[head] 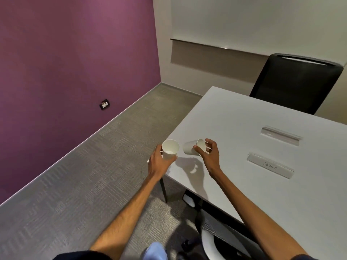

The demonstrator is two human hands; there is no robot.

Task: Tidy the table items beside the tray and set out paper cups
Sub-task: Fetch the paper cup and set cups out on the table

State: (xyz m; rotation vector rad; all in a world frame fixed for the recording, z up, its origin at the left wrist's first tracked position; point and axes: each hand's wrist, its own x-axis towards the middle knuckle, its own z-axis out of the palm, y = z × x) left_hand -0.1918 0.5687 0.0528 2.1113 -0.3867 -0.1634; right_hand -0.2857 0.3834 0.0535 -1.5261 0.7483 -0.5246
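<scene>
Item 1. Paper cup, upright (170, 151). White, mouth upward, held over the near left corner of the table (234, 124). The left hand (158, 162) was wrapped around its lower wall, fingers curled and pressed to the side. The low grip left the rim free, probably so that the cup could be stood down on its base without regripping.

Item 2. Paper cup, tipped (193, 148). White, held on its side just right of Item 1 and apart from it, with its mouth turned to the right toward the palm. The right hand (209, 153) pinched it at the rim end, thumb on the near wall and fingers curled over the mouth. It was raised off the surface, as its shadow below showed. The sideways hold suggested a cup just drawn off a stack and not yet righted.

Item 3. Name strip, lettered (270, 166). Flat on the surface toward the right edge, well apart from both cups.

Item 4. Clear strip holder (280, 135). Flat, beyond Item 3, roughly parallel to it.

Item 5. Black chair (298, 83). Stood at the far edge.

Tray: none seen. Neither cup was judged set out yet.
</scene>
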